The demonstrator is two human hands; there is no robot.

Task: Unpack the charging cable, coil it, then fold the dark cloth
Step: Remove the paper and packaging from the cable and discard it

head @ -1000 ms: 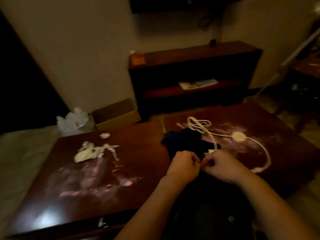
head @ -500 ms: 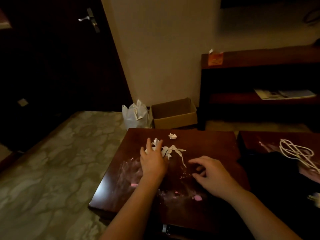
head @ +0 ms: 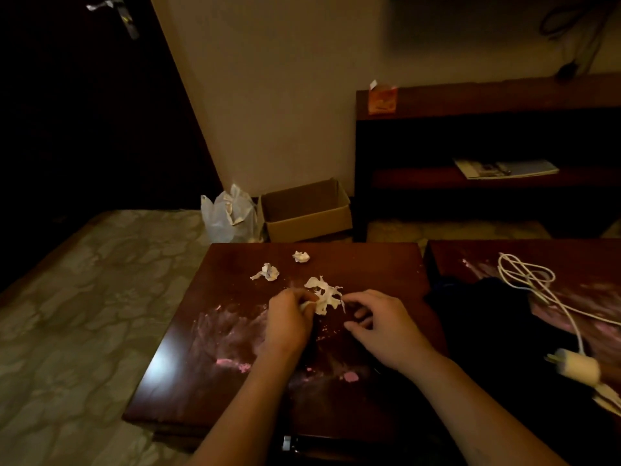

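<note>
Charging cable (head: 544, 299) across dark cloth (head: 497, 331) on wooden table (head: 235, 331); left fingers (head: 304, 302) pinching white wrapper (head: 324, 295), right fingers (head: 358, 312) loosely curled, empty.

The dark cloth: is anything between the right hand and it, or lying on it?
Nothing visible lies between the right hand and the dark cloth; only bare table. The white charging cable lies across the cloth, its plug resting on it.

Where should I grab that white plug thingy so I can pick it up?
Probably hold the white cylindrical charger plug around its round body, coming from above. It lies on its side on the dark cloth; its metal prongs point left and the white cable runs off behind it.
</note>
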